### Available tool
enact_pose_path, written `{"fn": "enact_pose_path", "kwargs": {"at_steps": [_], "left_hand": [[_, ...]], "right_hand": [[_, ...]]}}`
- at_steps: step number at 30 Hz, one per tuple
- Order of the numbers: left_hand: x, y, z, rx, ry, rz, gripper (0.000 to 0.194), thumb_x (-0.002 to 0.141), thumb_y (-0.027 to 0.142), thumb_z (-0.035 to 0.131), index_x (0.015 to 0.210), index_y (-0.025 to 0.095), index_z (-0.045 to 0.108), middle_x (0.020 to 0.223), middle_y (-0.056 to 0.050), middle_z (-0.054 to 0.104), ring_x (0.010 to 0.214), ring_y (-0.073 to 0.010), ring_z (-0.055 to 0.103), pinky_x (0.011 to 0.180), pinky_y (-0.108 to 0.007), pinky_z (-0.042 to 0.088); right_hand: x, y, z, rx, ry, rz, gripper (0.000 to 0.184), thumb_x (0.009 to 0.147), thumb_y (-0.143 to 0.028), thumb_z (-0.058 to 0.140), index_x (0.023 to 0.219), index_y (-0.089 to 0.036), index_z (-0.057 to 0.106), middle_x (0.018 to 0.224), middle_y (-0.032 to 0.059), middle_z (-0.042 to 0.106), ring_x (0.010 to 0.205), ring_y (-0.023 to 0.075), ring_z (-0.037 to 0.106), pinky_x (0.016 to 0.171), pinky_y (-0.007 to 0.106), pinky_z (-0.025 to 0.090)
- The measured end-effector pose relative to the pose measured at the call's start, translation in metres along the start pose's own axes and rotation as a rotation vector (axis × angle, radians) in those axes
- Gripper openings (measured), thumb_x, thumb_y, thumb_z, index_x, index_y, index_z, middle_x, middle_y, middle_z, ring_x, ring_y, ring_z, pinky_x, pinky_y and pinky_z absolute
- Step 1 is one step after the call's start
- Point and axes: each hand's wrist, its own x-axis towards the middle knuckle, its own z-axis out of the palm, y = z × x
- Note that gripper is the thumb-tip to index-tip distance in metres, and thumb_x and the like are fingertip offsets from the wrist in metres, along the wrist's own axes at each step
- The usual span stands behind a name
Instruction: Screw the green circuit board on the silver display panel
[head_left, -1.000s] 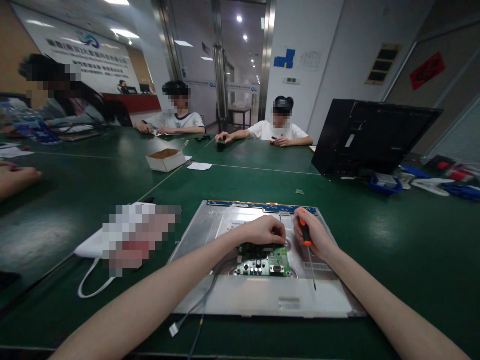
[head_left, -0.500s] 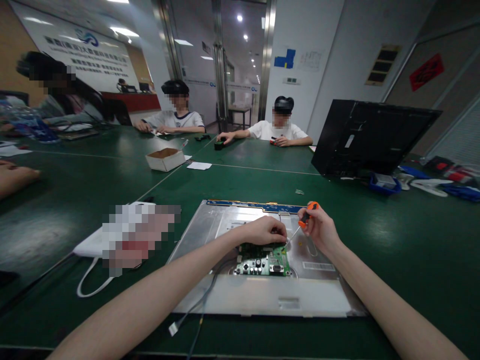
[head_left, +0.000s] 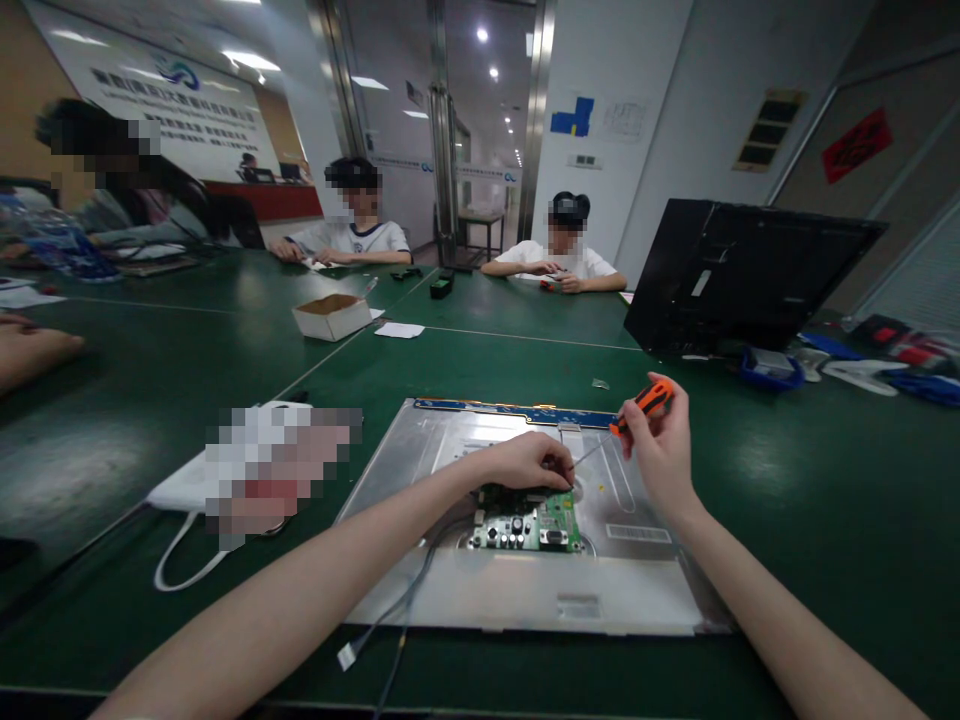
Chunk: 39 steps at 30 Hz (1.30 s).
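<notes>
A screwdriver with an orange and black handle is held in my right hand, its thin shaft slanting down to the left. The tip ends by the fingers of my left hand. Those fingers are curled together over the upper edge of a green circuit board; what they pinch, if anything, is hidden. Under the board lies a flat silver metal panel, with a blue circuit strip along its far edge. Grey cables run off the panel's near left side.
Left of the panel lies a white device with a cord, partly blurred out. An open white box and paper lie farther back. A black monitor housing stands at the right, beside a blue tray. People sit across the green table.
My right hand has moved up and right, swinging the screwdriver to a flatter slant with its tip by my left fingers. The person opposite has drawn a hand back from a dark object.
</notes>
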Motion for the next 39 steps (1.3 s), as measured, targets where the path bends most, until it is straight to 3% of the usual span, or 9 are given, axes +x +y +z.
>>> {"fn": "enact_pose_path", "kwargs": {"at_steps": [8, 15, 24, 31, 39], "left_hand": [[0.0, 0.001, -0.002, -0.052, -0.011, -0.002, 0.004, 0.08, 0.017, 0.072, 0.083, 0.014, 0.071, 0.07, 0.003, 0.061, 0.066, -0.0111, 0.052, 0.064, -0.021, 0.039], [0.0, 0.0, -0.001, -0.084, -0.018, -0.003, 0.004, 0.082, 0.014, 0.071, 0.085, 0.015, 0.073, 0.075, 0.001, 0.066, 0.07, -0.0125, 0.057, 0.07, -0.022, 0.043], [0.0, 0.0, -0.002, -0.086, -0.019, 0.0, 0.005, 0.081, 0.012, 0.071, 0.085, 0.014, 0.073, 0.075, 0.001, 0.065, 0.07, -0.0124, 0.057, 0.07, -0.021, 0.043], [0.0, 0.0, -0.003, -0.064, -0.015, 0.005, 0.007, 0.08, 0.01, 0.069, 0.084, 0.015, 0.073, 0.073, 0.002, 0.064, 0.069, -0.0122, 0.056, 0.068, -0.021, 0.042], [0.0, 0.0, -0.002, -0.047, -0.011, 0.005, 0.007, 0.081, 0.012, 0.068, 0.085, 0.015, 0.074, 0.073, 0.002, 0.064, 0.068, -0.0123, 0.055, 0.069, -0.022, 0.041]], "right_hand": [[-0.021, -0.004, 0.003, -0.297, -0.094, -0.19, 0.051, 0.083, -0.041, 0.072, 0.126, -0.028, 0.049, 0.083, 0.0004, 0.064, 0.06, 0.0182, 0.058, 0.058, 0.031, 0.047], [-0.021, -0.01, 0.006, -0.294, -0.129, -0.184, 0.049, 0.081, -0.04, 0.073, 0.123, -0.028, 0.052, 0.073, -0.0029, 0.062, 0.054, 0.0174, 0.057, 0.053, 0.029, 0.044], [-0.021, -0.005, 0.003, -0.376, -0.149, -0.285, 0.05, 0.087, -0.041, 0.069, 0.13, -0.027, 0.049, 0.075, -0.0018, 0.063, 0.056, 0.0176, 0.06, 0.053, 0.029, 0.049], [-0.02, 0.003, 0.004, -0.471, -0.171, -0.486, 0.05, 0.096, -0.042, 0.059, 0.139, -0.024, 0.04, 0.075, -0.0022, 0.062, 0.055, 0.0152, 0.062, 0.05, 0.025, 0.052], [-0.018, 0.003, 0.003, -0.486, -0.173, -0.514, 0.051, 0.097, -0.044, 0.057, 0.142, -0.024, 0.039, 0.075, -0.0019, 0.062, 0.053, 0.0147, 0.062, 0.047, 0.024, 0.052]]}}
